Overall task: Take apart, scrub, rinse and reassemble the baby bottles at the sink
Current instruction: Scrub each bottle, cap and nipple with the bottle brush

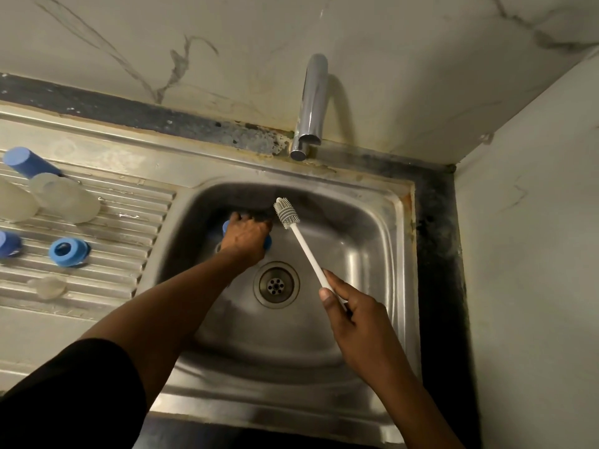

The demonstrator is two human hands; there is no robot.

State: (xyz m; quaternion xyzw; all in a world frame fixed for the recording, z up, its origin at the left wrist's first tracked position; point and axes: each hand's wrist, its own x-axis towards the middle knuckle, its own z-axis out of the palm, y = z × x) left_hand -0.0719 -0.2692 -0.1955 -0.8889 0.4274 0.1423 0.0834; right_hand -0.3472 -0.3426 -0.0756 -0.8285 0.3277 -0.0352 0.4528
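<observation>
My left hand (247,237) reaches down into the steel sink (382,254) and grips a blue bottle part (267,242), mostly hidden under the fingers. My right hand (353,314) holds the white handle of a bottle brush (287,213), whose grey bristled head points up and away over the basin. On the draining board to the left lie two clear bottle bodies (69,200), a blue cap (29,162), a blue collar ring (68,252), another blue piece (8,244) at the frame's edge and a clear teat (48,286).
A chrome tap spout (309,108) hangs over the sink's back edge; no water runs from it. The drain (276,285) sits in the basin's middle. A marbled wall stands behind and a plain wall close on the right. The ridged draining board (129,241) lies left of the basin.
</observation>
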